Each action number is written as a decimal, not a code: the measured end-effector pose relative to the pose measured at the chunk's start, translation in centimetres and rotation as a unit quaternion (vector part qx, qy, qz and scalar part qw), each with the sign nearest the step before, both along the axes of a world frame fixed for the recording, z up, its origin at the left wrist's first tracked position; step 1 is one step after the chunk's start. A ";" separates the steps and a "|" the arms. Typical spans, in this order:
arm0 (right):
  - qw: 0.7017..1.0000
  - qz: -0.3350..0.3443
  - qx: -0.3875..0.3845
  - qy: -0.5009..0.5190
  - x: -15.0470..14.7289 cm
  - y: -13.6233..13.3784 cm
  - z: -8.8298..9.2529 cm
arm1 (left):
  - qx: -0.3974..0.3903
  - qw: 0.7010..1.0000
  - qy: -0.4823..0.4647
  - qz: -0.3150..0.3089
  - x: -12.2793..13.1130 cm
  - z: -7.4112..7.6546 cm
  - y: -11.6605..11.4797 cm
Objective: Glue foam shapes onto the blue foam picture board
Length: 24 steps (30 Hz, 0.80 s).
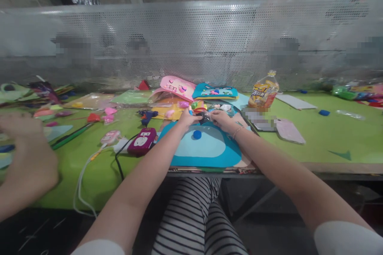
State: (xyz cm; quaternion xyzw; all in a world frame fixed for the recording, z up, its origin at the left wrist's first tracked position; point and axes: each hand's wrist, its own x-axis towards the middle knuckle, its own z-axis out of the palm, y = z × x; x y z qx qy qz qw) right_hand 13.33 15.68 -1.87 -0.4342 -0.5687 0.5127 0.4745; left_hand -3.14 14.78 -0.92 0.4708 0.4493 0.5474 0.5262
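Note:
My left hand (186, 118) and my right hand (224, 120) meet over the far edge of a blue foam sheet (167, 152) with a light blue oval on it. Their fingertips pinch a small clear plastic packet (206, 116) that looks dark inside; its contents are too small to make out. Just below my hands, a round blue lump of clay (196, 134) rests on the oval. Beyond my fingers lie small colourful clay pieces (196, 105) and a white lump (225, 107). A thin bracelet circles my right wrist.
A pink visor (172, 83) and a blue visor (215, 91) stand behind. Right are a snack bag (263, 92) and a pink phone case (289, 130). Left are a purple box (142, 142), cables, a glue gun (147, 116) and another person's arm (30, 163).

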 end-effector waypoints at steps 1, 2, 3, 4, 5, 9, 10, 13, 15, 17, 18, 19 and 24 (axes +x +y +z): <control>1.000 -0.003 -0.003 0.001 -0.1 -0.1 0.0 | -0.001 1.000 -0.005 -0.002 0.0 0.0 0.0; 1.000 -0.004 -0.003 0.003 -0.2 -0.2 0.0 | -0.001 1.000 -0.008 -0.004 0.0 -0.1 0.1; 1.000 -0.004 0.001 0.005 -0.3 -0.2 0.0 | 0.000 1.000 -0.010 -0.008 -0.1 0.0 0.1; 1.000 -0.003 0.006 0.009 -0.4 -0.2 0.1 | -0.001 1.000 -0.011 -0.011 -0.1 0.0 0.1; 1.000 -0.002 0.009 0.014 -0.5 -0.2 0.1 | -0.003 1.000 -0.012 -0.014 -0.1 0.0 0.1; 1.000 -0.002 0.019 0.019 -0.5 -0.1 0.5 | -0.013 0.999 -0.033 -0.013 -0.2 0.2 0.3; 1.000 -0.005 0.021 0.020 -0.5 -0.1 0.6 | -0.014 0.999 -0.041 -0.008 -0.2 0.3 0.4; 0.999 -0.010 0.015 0.034 -0.3 0.0 0.9 | -0.009 0.998 -0.055 0.004 -0.3 0.2 0.6; 0.999 -0.012 0.003 0.045 -0.2 0.0 0.9 | -0.005 0.998 -0.055 0.003 -0.4 0.0 0.8; 0.999 -0.015 -0.006 0.038 -0.2 0.0 0.8 | -0.004 0.999 -0.051 0.002 -0.5 -0.1 0.9; 1.000 -0.013 -0.007 0.027 -0.2 -0.1 0.8 | -0.005 0.999 -0.048 0.003 -0.5 -0.1 1.0; 1.000 -0.008 -0.007 0.012 -0.2 -0.1 0.7 | -0.006 0.999 -0.046 0.005 -0.5 -0.2 1.0; 0.999 0.000 0.023 -0.047 -0.3 0.0 0.5 | -0.005 0.999 -0.048 0.011 -0.5 0.0 0.8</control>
